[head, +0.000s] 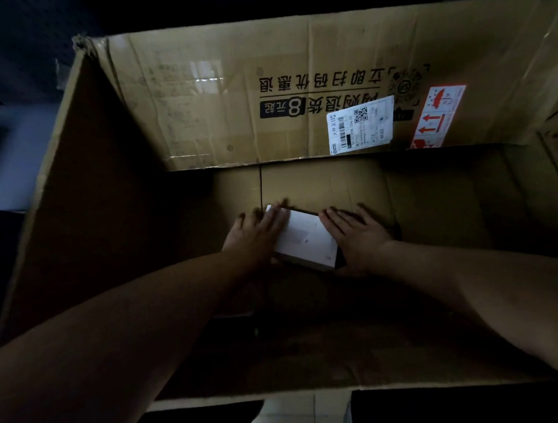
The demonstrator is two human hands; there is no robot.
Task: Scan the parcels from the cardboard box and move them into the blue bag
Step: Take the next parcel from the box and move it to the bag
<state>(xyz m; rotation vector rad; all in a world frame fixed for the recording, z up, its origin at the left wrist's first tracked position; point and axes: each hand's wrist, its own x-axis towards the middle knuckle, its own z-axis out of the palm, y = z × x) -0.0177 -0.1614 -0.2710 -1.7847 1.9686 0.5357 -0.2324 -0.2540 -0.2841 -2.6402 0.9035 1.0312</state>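
Head view: reaching over the near rim of the large brown cardboard box (92, 188), our left hand (259, 231) lays straight fingers flat over the left edge of the small white rectangular parcel (308, 239) on the box floor. Our right hand (359, 236) presses straight fingers against its right edge. Its long axis seems to run hand to hand, slightly skewed, and with high walls all round we judge straight up is the open way.

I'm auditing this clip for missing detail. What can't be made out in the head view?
- White parcel: print too dim and blurred to read, partly under the left hand.
- Cardboard box floor nearest the camera: lost in shadow beneath both arms.
- Shipping label on the far flap: fine print too small.
- Blue bag: outside the head view.
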